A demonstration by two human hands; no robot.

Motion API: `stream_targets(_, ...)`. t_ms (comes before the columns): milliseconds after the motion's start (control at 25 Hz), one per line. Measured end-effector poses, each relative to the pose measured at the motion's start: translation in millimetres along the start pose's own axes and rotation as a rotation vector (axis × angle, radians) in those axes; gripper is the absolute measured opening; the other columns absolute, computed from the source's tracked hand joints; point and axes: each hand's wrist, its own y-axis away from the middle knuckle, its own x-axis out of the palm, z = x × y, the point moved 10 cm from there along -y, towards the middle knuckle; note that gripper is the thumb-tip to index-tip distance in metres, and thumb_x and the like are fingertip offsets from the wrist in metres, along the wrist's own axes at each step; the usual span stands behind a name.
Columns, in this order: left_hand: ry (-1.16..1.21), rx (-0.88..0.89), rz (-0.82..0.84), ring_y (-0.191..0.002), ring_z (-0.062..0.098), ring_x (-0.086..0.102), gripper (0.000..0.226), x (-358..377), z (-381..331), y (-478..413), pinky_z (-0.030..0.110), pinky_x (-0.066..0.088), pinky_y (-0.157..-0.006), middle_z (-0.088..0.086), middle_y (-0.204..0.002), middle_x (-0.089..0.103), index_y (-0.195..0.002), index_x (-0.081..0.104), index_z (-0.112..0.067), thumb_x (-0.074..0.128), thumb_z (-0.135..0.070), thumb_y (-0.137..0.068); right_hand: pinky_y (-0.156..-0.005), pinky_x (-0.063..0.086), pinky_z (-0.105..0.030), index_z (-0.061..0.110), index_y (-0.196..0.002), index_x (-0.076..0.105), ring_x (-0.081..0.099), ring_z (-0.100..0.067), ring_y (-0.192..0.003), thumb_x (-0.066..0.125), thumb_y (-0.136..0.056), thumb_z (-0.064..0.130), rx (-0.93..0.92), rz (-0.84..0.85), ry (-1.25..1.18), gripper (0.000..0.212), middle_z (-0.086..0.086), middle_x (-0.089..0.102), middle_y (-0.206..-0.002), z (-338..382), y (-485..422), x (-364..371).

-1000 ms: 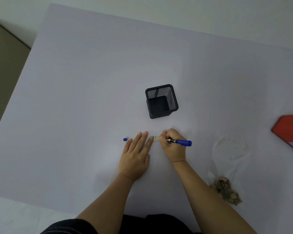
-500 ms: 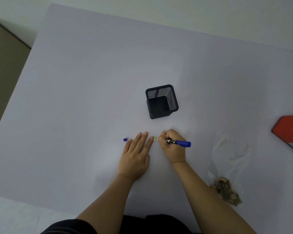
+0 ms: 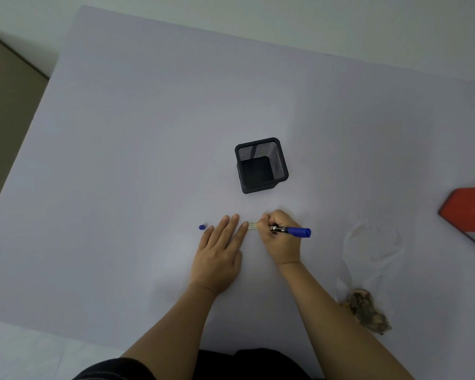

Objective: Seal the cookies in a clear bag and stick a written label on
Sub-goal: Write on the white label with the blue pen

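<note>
A small pale label (image 3: 252, 225) lies on the white table (image 3: 148, 133), partly hidden under my hands. My left hand (image 3: 220, 252) rests flat with fingers spread, its fingertips at the label's left end. My right hand (image 3: 280, 237) grips a blue marker (image 3: 292, 231) with the tip down on the label. The marker's blue cap (image 3: 202, 227) lies left of my left hand. At the right, a clear bag (image 3: 373, 242) lies crumpled with the brown cookies (image 3: 366, 311) at its near end.
A black mesh pen holder (image 3: 261, 164) stands just beyond my hands. A red box (image 3: 469, 212) sits at the right edge of the table. The table's left edge runs diagonally beside a beige floor.
My right hand has shifted slightly with the marker over the label. My left hand stays flat in place.
</note>
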Motion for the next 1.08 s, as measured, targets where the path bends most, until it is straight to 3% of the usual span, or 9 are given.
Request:
stream_targets(160, 0.008, -0.001, 0.001, -0.135, 0.025, 0.039, 0.053, 0.5, 0.2, 0.8, 0.04, 0.023, -0.111, 0.005, -0.147, 0.042, -0.14, 0.041, -0.019, 0.036, -0.025, -0.088, -0.048, 0.038, -0.02, 0.001, -0.056, 0.044, 0.043, -0.023, -0.051, 0.048, -0.084, 0.029, 0.021, -0.01, -0.014, 0.04, -0.013, 0.047, -0.05, -1.6, -0.1, -0.3)
stream_targets(560, 0.001, -0.005, 0.012, -0.136, 0.024, 0.038, 0.054, 0.5, -0.1, 1.4, 0.039, 0.02, -0.111, 0.005, -0.147, 0.042, -0.141, 0.039, -0.019, 0.036, -0.026, -0.088, -0.049, 0.038, -0.015, 0.0, -0.055, 0.045, 0.042, -0.019, -0.049, 0.048, -0.084, 0.028, 0.006, 0.009, -0.016, 0.04, -0.014, 0.047, -0.049, 0.8, 0.8, 1.4)
stream_targets(720, -0.006, -0.007, 0.015, -0.136, 0.024, 0.037, 0.054, 2.3, 0.3, 1.6, 0.039, 0.02, -0.112, 0.005, -0.148, 0.041, -0.141, 0.038, -0.02, 0.036, -0.026, -0.088, -0.047, 0.043, -0.031, -0.002, -0.056, 0.045, 0.044, -0.024, -0.045, 0.048, -0.084, 0.028, 0.032, -0.009, -0.021, 0.041, -0.015, 0.047, -0.049, -2.2, 1.2, -0.2)
stream_targets(1080, 0.007, -0.005, 0.004, -0.135, 0.025, 0.04, 0.053, 1.6, 0.9, 1.6, 0.04, 0.023, -0.111, 0.005, -0.147, 0.042, -0.14, 0.04, -0.019, 0.037, -0.025, -0.087, -0.047, 0.037, -0.016, 0.001, -0.055, 0.044, 0.041, -0.02, -0.051, 0.049, -0.083, 0.028, 0.043, -0.013, -0.042, 0.039, -0.015, 0.046, -0.048, -4.6, 2.0, 1.6)
